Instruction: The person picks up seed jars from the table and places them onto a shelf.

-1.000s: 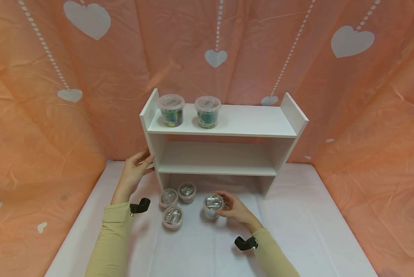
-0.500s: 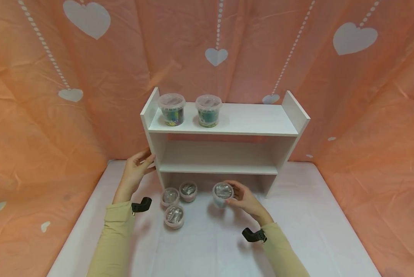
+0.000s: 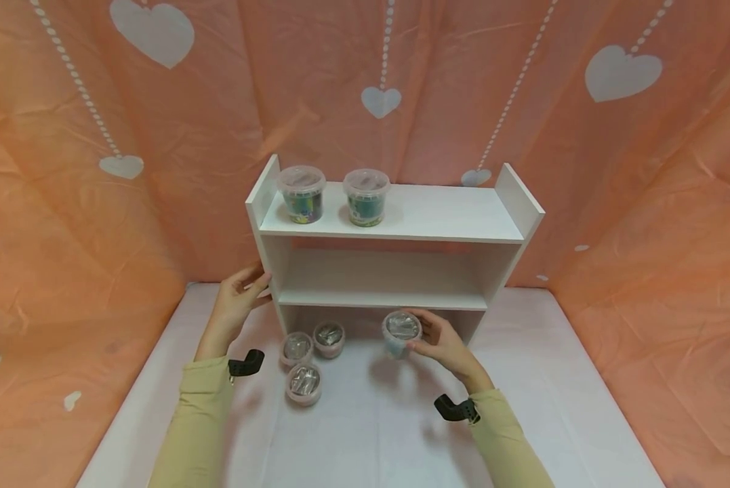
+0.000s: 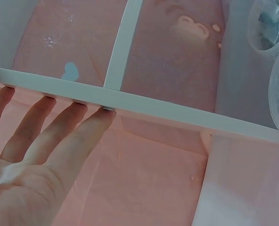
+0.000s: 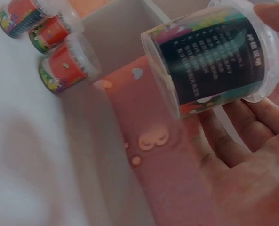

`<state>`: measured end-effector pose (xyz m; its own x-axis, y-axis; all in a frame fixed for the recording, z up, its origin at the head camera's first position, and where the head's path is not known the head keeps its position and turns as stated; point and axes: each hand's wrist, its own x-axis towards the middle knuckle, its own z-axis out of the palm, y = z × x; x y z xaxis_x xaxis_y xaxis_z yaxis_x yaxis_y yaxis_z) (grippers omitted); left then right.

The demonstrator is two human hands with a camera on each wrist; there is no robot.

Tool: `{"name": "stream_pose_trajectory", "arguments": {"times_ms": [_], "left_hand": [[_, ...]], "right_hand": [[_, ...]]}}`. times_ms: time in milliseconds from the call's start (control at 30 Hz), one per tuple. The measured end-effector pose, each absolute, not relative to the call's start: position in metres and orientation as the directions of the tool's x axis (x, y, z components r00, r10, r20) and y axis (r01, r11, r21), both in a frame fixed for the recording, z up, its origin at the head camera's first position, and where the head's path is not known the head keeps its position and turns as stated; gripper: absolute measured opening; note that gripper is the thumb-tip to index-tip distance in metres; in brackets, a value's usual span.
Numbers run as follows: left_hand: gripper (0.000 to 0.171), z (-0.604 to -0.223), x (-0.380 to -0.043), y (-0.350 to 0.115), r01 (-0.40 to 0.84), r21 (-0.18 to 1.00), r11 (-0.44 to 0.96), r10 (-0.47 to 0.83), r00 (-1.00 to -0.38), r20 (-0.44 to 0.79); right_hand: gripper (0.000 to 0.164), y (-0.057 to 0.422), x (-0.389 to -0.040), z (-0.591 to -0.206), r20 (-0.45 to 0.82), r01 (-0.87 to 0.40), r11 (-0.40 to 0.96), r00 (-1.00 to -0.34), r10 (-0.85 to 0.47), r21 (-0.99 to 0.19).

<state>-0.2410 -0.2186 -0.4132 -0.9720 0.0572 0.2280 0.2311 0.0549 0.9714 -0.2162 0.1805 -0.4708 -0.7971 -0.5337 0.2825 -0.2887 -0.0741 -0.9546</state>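
My right hand (image 3: 442, 342) grips a small clear plastic tub (image 3: 401, 327) with a lid, raised above the white table in front of the shelf's lower part. In the right wrist view, this tub's wrap (image 5: 210, 63) shows a dark panel of white print; thumb and fingers lie around it. My left hand (image 3: 236, 305) rests against the outer left side of a white shelf unit (image 3: 383, 303), and the left wrist view shows its nearly straight fingers (image 4: 73, 134) touching the panel. Three lidded tubs, one at the front (image 3: 304, 383), stand together on the table by the shelf's left foot.
Two lidded tubs, a left one (image 3: 302, 194) and a right one (image 3: 367, 197), stand on the top shelf's left half. An orange curtain (image 3: 316, 81) with white hearts hangs behind and at both sides of the white table (image 3: 340, 447).
My right hand has lifted the tub and carried it right and toward the shelf. The left hand stays at the shelf's side, and the other tubs stand where they were.
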Motion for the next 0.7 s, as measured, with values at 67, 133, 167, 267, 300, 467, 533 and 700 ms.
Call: {"name": "stream_pose_trajectory", "arguments": {"times_ms": [67,133,167,267,300,467,533,700], "left_hand": [[0.056,-0.413,-0.24,-0.219,0.225,0.973,0.058,0.053,-0.974,0.222],[0.056,-0.414,-0.24,-0.218,0.222,0.973,0.059,0.049,-0.974,0.219],[0.056,-0.414,-0.24,-0.218,0.22,0.974,0.057,0.045,-0.975,0.217],[0.056,-0.415,-0.24,-0.217,0.212,0.976,0.04,0.039,-0.977,0.211],[0.056,-0.415,-0.241,-0.216,0.21,0.977,0.035,0.037,-0.977,0.209],[0.055,-0.414,-0.242,-0.215,0.211,0.977,0.031,0.035,-0.977,0.21],[0.055,-0.413,-0.242,-0.215,0.213,0.976,0.042,0.034,-0.977,0.211],[0.056,-0.413,-0.241,-0.217,0.207,0.977,0.051,0.038,-0.978,0.205]], "right_hand": [[0.056,0.182,-0.216,-0.468,0.281,-0.285,-0.076,-0.801,-0.529,-0.956],[0.055,0.184,-0.215,-0.465,0.288,-0.289,-0.082,-0.801,-0.525,-0.954],[0.055,0.184,-0.215,-0.463,0.289,-0.287,-0.087,-0.8,-0.525,-0.954],[0.055,0.187,-0.216,-0.458,0.3,-0.295,-0.097,-0.793,-0.531,-0.951],[0.054,0.187,-0.216,-0.456,0.3,-0.296,-0.096,-0.793,-0.53,-0.95],[0.054,0.189,-0.216,-0.446,0.298,-0.294,-0.091,-0.804,-0.515,-0.951],[0.055,0.189,-0.216,-0.443,0.298,-0.29,-0.097,-0.807,-0.51,-0.952],[0.056,0.19,-0.215,-0.435,0.294,-0.28,-0.104,-0.813,-0.502,-0.954]]}}
